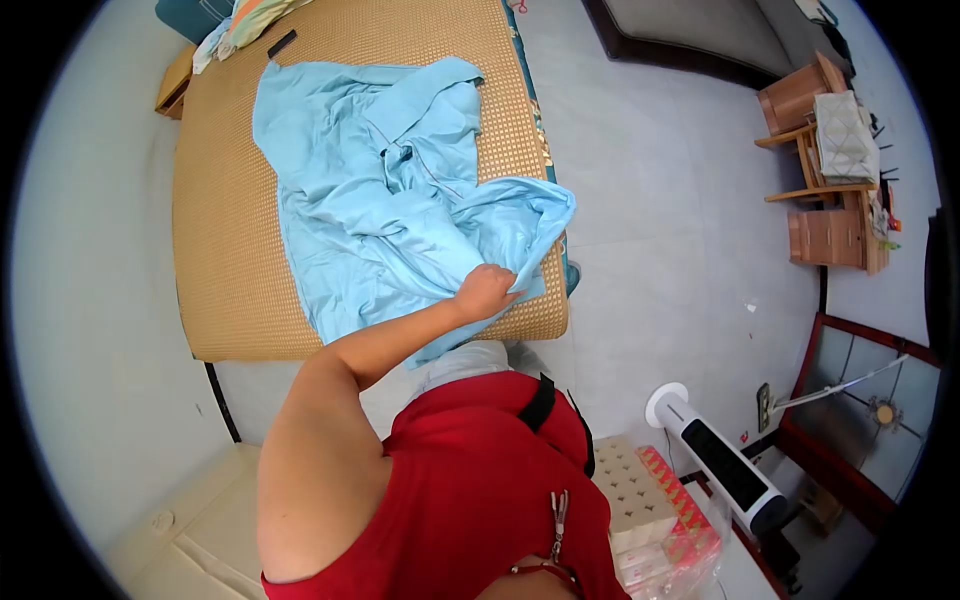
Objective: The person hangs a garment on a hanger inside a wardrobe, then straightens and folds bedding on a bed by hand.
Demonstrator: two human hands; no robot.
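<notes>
A blue cloth (345,205) is clutched near one edge by the left hand (487,292), the right hand not seen, its bulk spread lengthwise ahead and leftward of that grip on the bed (215,250).

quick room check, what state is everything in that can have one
Cloth, spread and rumpled on the bed
Left hand, closed on the cloth
Right hand, not visible
Fan, upright; on or off unclear
Drawers, look shut
Door, open or shut unclear
</notes>
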